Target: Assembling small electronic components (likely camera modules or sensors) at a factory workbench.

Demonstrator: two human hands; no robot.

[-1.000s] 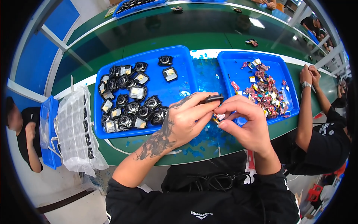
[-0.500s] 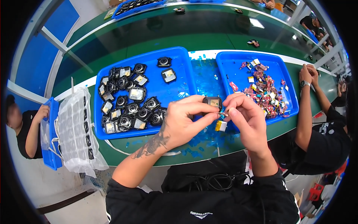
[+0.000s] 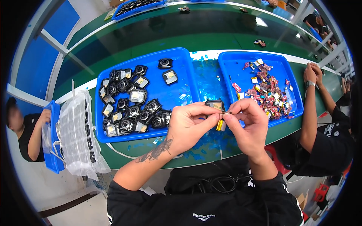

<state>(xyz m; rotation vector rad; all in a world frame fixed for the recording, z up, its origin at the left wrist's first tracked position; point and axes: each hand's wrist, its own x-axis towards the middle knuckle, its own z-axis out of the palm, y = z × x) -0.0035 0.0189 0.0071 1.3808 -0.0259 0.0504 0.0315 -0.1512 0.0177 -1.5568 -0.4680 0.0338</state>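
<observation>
My left hand (image 3: 191, 124) and my right hand (image 3: 249, 126) meet over the gap between two blue trays. Both are closed, thumb against fingers, pinching a small circuit board (image 3: 223, 112) whose edge barely shows between the fingertips. Below it hangs a little battery (image 3: 220, 125), yellow and silver. Just beyond the fingertips lies a black smartwatch case (image 3: 215, 104) with a tan patch, partly hidden by the hands. The left tray (image 3: 177, 109) holds many black watch cases (image 3: 132, 110). In the right tray (image 3: 235, 67) lie a heap of red circuit boards and small batteries (image 3: 269, 88).
Blue film scraps (image 3: 206, 77) litter the green bench (image 3: 162, 161). At left, a clear plastic blister tray (image 3: 73, 132) holds black parts. A co-worker sits at left, and another person's hands (image 3: 312, 73) are at right. More parts trays (image 3: 139, 7) stand across the bench.
My hands have drawn closer, fingertips now nearly touching. The hanging battery has turned and shifted slightly left. The watch case behind shows a bit lower.
</observation>
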